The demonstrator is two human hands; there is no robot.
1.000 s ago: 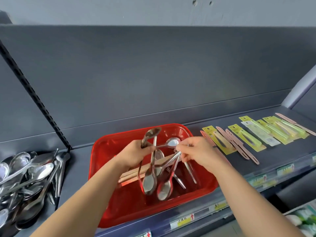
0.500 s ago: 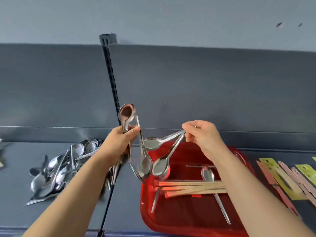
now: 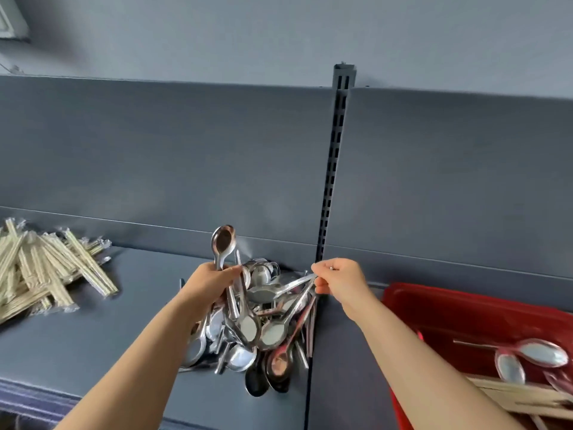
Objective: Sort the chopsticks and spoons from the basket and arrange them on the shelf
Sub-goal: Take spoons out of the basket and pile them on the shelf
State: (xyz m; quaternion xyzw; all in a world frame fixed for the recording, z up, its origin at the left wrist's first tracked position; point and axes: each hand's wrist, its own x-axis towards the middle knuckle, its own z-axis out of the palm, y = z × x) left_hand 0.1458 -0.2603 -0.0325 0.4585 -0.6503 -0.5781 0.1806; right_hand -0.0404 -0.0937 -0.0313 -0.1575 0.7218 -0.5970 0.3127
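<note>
Here, on the shelf: a dark grey deck is seen, divided by a seam that runs down from a slotted upright set in the back panel.
left hand: curled tightly round a bunch of spoon handles. One upright spoon is held with its bowl raised above the fist, while the hanging spoons are gripped with their bowls pointing down.
right hand: the thin handle ends of the pinched spoons are nipped between thumb and fingertips. They are slanted down and to the left, so their bowls are brought close to those hanging from the other fist.
spoon heap: a loose pile of metal spoons is laid on the shelf just left of the seam, directly under both hands (whether the held spoons touch it cannot be told).
wrapped chopsticks: piled in clear sleeves at the far left of the same deck, well apart from the spoon heap.
red basket: set on the shelf to the right of the seam and cut off by the frame edge.
basket spoons: a few are left lying inside the basket.
basket chopsticks: pale sticks are seen lying across the basket floor, just below those spoons.
</note>
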